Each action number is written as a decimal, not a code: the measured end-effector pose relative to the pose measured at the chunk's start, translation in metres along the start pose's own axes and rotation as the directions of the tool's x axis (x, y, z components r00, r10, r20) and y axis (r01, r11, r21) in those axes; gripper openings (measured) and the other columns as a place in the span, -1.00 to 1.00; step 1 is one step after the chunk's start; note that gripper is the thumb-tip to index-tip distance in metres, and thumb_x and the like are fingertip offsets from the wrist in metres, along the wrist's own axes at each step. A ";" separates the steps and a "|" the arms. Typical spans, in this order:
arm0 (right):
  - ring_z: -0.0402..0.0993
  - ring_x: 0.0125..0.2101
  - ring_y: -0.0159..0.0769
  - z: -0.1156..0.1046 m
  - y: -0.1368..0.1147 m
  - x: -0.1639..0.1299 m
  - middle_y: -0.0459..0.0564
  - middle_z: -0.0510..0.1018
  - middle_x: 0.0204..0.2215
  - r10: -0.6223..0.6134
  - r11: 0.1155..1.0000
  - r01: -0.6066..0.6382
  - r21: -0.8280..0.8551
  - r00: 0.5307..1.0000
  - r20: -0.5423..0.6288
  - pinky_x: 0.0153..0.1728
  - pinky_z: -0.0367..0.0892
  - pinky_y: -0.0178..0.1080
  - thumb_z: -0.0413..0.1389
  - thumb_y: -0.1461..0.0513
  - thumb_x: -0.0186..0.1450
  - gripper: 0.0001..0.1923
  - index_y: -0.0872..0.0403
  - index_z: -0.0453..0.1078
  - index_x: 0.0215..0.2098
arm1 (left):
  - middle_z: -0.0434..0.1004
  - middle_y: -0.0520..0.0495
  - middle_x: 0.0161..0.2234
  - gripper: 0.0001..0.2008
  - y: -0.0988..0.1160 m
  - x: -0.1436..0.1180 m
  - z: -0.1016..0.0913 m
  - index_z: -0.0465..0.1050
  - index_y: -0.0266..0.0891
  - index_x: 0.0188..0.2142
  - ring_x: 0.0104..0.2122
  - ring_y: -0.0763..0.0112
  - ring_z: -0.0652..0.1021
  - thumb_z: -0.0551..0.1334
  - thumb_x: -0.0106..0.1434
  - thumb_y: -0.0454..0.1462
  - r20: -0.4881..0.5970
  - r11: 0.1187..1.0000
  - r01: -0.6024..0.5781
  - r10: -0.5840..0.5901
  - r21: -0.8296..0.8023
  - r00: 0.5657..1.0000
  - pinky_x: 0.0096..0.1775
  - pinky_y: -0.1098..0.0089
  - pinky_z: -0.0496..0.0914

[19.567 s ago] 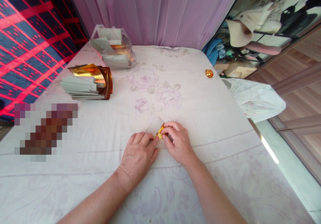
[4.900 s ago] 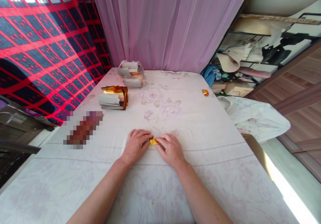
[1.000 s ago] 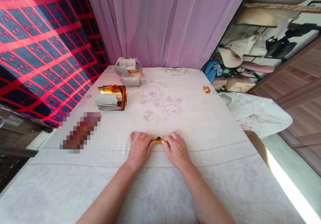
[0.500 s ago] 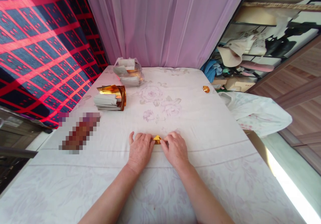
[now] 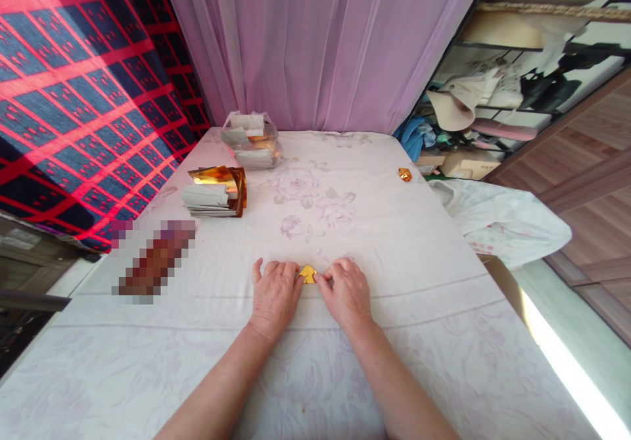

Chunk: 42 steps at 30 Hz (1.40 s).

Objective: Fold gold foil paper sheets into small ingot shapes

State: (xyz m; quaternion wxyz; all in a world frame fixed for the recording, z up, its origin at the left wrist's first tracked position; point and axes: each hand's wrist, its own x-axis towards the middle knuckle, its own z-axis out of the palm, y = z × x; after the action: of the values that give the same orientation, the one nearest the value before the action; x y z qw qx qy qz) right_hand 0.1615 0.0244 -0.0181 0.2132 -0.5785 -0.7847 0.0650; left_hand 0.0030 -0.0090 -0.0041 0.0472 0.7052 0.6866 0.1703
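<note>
Centrally, low on the bed sheet [image 5: 394, 243]: left hand [image 5: 274, 293] and right hand [image 5: 346, 291] rest knuckles-up on the sheet, their fingers curled and pinching a small folded gold foil paper [image 5: 308, 273] from either side. Paper sits pressed against the sheet between the fingertips, likely so the flat bedding backs the crease. Stack of gold-and-white foil sheets [image 5: 215, 191] lies well apart, far left. Clear plastic bag of more sheets [image 5: 250, 140] beyond it near the curtain [image 5: 320, 45]. One small finished gold piece [image 5: 405, 174] sits alone near the bed's right edge.
</note>
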 end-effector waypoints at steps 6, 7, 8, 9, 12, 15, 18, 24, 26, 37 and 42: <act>0.37 -0.30 -0.20 0.002 0.002 0.000 0.00 0.44 -0.40 0.001 1.000 -0.001 0.014 1.000 -0.012 -0.26 0.22 -0.18 0.18 0.16 0.28 -0.78 0.03 0.37 -0.50 | 0.59 -0.04 -0.34 -0.93 0.000 0.000 0.000 0.40 -0.14 -0.26 -0.20 0.16 0.49 0.15 0.34 -0.25 -0.004 1.000 -0.002 0.002 0.012 1.000 0.14 -0.07 0.04; 0.36 -0.31 -0.20 0.003 0.002 -0.001 0.00 0.44 -0.40 -0.003 1.000 0.003 0.018 1.000 -0.023 -0.26 0.22 -0.18 0.17 0.15 0.28 -0.78 0.02 0.37 -0.50 | 0.59 -0.04 -0.34 -0.93 0.000 0.000 0.000 0.40 -0.14 -0.26 -0.20 0.17 0.49 0.15 0.34 -0.25 -0.007 1.000 -0.004 0.004 0.011 1.000 0.14 -0.07 0.04; 0.36 -0.31 -0.20 0.004 0.003 -0.001 0.00 0.44 -0.40 -0.006 1.000 0.007 0.023 0.999 -0.032 -0.27 0.22 -0.18 0.16 0.15 0.29 -0.77 0.02 0.36 -0.51 | 0.59 -0.04 -0.35 -0.93 0.000 -0.001 0.000 0.40 -0.14 -0.26 -0.21 0.17 0.49 0.15 0.34 -0.25 -0.010 1.000 -0.005 0.005 0.010 1.000 0.13 -0.06 0.04; 0.36 -0.31 -0.20 0.004 0.003 -0.001 0.00 0.44 -0.41 -0.007 1.000 0.008 0.028 0.999 -0.039 -0.27 0.22 -0.18 0.16 0.14 0.29 -0.77 0.02 0.36 -0.51 | 0.58 -0.04 -0.35 -0.93 0.000 -0.001 0.000 0.40 -0.13 -0.26 -0.21 0.17 0.49 0.15 0.33 -0.25 -0.012 1.000 -0.005 0.005 0.009 1.000 0.13 -0.06 0.04; 0.36 -0.30 -0.21 0.004 0.004 -0.001 0.00 0.45 -0.40 0.002 0.999 0.000 0.047 0.999 -0.038 -0.26 0.22 -0.19 0.16 0.15 0.28 -0.79 0.02 0.37 -0.49 | 0.58 -0.04 -0.35 -0.94 -0.001 -0.001 0.000 0.40 -0.14 -0.25 -0.20 0.16 0.49 0.16 0.32 -0.25 -0.004 1.000 0.002 -0.002 0.004 1.000 0.12 -0.06 0.06; 0.37 -0.29 -0.20 0.004 0.003 -0.001 0.00 0.46 -0.38 0.010 0.998 -0.009 0.060 1.000 -0.026 -0.25 0.22 -0.19 0.17 0.19 0.27 -0.86 0.03 0.39 -0.45 | 0.58 -0.05 -0.34 -0.94 -0.001 -0.001 -0.002 0.40 -0.15 -0.24 -0.19 0.14 0.48 0.18 0.31 -0.26 0.009 1.000 0.011 -0.011 -0.009 1.000 0.12 -0.06 0.07; 0.38 -0.29 -0.21 0.003 0.004 0.000 -0.01 0.47 -0.37 0.006 0.997 -0.005 0.074 1.000 -0.019 -0.25 0.22 -0.20 0.15 0.22 0.27 -0.91 0.02 0.41 -0.41 | 0.58 -0.05 -0.33 -0.94 -0.001 -0.001 -0.003 0.42 -0.13 -0.25 -0.18 0.14 0.48 0.17 0.31 -0.27 0.016 0.999 0.022 -0.022 -0.041 1.000 0.11 -0.07 0.07; 0.40 -0.27 -0.24 0.004 0.013 0.001 -0.03 0.49 -0.35 -0.032 0.987 0.031 0.157 0.999 0.008 -0.22 0.24 -0.22 0.10 0.30 0.26 -0.92 0.02 0.43 -0.36 | 0.58 -0.02 -0.29 -0.88 -0.004 -0.001 -0.006 0.47 -0.07 -0.24 -0.17 0.19 0.45 0.15 0.32 -0.27 0.055 0.995 0.042 -0.037 -0.096 0.998 0.05 0.00 0.13; 0.41 -0.28 -0.24 0.004 0.016 0.001 -0.03 0.49 -0.35 -0.039 0.982 0.037 0.183 0.999 0.009 -0.22 0.25 -0.23 0.09 0.32 0.26 -0.90 0.01 0.43 -0.36 | 0.58 -0.01 -0.28 -0.85 -0.005 -0.001 -0.006 0.49 -0.04 -0.23 -0.17 0.19 0.45 0.14 0.32 -0.26 0.052 0.993 0.034 -0.028 -0.110 0.998 0.04 0.02 0.15; 0.38 -0.21 -0.22 -0.001 0.013 0.003 -0.01 0.50 -0.26 -0.143 0.988 0.139 0.071 0.988 0.059 -0.18 0.24 -0.23 0.06 0.34 0.30 -0.77 0.00 0.47 -0.14 | 0.54 -0.05 -0.30 -0.72 -0.006 -0.001 -0.005 0.54 0.08 -0.08 -0.16 0.17 0.44 0.12 0.35 -0.28 0.075 0.997 -0.002 0.008 -0.079 0.997 0.06 -0.05 0.12; 0.36 -0.20 -0.24 -0.008 0.013 0.006 0.00 0.50 -0.22 -0.304 0.953 0.301 0.038 0.943 0.134 -0.16 0.23 -0.22 0.06 0.34 0.34 -0.69 -0.08 0.50 -0.05 | 0.49 -0.07 -0.29 -0.58 -0.007 0.002 -0.009 0.47 0.15 0.03 -0.18 0.13 0.44 0.12 0.30 -0.37 0.135 0.989 -0.126 0.115 0.072 0.984 0.12 -0.17 0.03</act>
State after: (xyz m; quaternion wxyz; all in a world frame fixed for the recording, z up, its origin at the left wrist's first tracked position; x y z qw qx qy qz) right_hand 0.1744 0.0332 -0.0142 0.1707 -0.4435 -0.8764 0.0779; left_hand -0.0060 -0.0085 0.0029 0.0530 0.7564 0.6445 0.0986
